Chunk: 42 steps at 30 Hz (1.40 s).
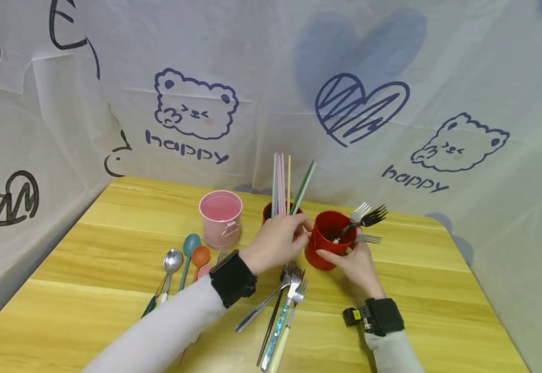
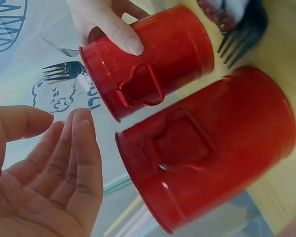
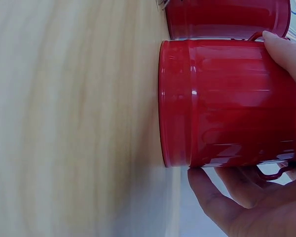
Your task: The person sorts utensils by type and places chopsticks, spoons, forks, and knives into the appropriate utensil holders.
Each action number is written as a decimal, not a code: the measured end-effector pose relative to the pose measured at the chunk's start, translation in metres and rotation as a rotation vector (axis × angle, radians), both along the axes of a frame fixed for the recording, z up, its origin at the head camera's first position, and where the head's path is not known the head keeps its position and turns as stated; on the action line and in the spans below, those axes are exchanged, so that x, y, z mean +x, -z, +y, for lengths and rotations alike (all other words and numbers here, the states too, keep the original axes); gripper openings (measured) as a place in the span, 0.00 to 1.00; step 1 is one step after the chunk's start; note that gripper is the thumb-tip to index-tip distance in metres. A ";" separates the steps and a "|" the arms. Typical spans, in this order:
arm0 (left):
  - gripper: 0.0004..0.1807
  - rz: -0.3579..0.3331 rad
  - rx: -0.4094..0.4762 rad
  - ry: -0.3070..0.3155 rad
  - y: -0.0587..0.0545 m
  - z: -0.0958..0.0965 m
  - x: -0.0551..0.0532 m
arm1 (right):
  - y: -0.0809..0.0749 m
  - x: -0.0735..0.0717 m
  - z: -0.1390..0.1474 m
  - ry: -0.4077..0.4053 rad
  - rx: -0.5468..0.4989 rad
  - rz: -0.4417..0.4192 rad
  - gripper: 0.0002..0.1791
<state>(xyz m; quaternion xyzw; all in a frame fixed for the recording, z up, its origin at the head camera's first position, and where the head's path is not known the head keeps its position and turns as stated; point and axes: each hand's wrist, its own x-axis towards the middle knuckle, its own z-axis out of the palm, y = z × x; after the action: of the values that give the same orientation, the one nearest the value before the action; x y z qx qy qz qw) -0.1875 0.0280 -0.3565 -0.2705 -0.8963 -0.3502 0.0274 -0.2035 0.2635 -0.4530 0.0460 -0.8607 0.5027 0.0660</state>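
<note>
So the red cup (image 1: 323, 242) sits right of center in the head view, well in from the desk's (image 1: 420, 264) right edge but pretty near the back one, and the widest stretch of wood is off to its right. Its left side is tight: the second red cup (image 2: 227, 143) is just beside it. It's glossy, with a ridged band near the base and a small loop handle on each side, and can't tell if the base sits flat. A black-headed fork (image 1: 374, 216) and a couple of silver ones lean out its right side. Right hand (image 1: 361, 267) has the grip on it, thumb one side, fingers curled round the other. Left hand (image 1: 277, 241) looks like it's touching a cup from above, but the left wrist view shows thumb and fingers well apart, nothing between them. The right wrist view gets the banded base; only the head view gets the chopsticks (image 1: 281, 186) upright in the second cup. Further out, there's a fork pile (image 1: 294, 292) at bottom center, a pink bucket (image 1: 222, 233) left of center, spoons (image 1: 173, 260) lower left, and a doodled cloth (image 1: 271, 103) behind the desk.
</note>
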 end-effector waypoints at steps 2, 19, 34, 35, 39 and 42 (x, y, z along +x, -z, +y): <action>0.07 0.009 0.012 -0.001 0.002 -0.007 0.003 | 0.000 0.000 0.001 0.001 0.001 0.007 0.50; 0.02 -0.119 -0.071 0.003 0.031 -0.067 0.026 | -0.001 0.000 0.002 0.008 0.008 -0.029 0.51; 0.06 -0.149 -0.174 -0.069 0.051 -0.137 0.057 | -0.003 0.000 -0.001 -0.015 -0.012 -0.019 0.50; 0.07 -0.150 -0.181 -0.077 0.052 -0.139 0.058 | -0.003 0.000 -0.001 -0.013 -0.011 -0.021 0.50; 0.11 -0.167 -0.191 -0.109 0.056 -0.144 0.061 | -0.002 0.000 0.000 -0.009 -0.014 -0.028 0.50; 0.12 -0.184 -0.208 -0.140 0.058 -0.144 0.063 | -0.003 0.001 0.000 -0.008 -0.014 -0.030 0.50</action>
<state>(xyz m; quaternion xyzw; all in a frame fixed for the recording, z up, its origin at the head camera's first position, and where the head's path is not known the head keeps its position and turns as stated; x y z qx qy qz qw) -0.1248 -0.1161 -0.4147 -0.1756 -0.9431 -0.2762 -0.0587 -0.2029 0.2631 -0.4502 0.0413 -0.8578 0.5097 0.0516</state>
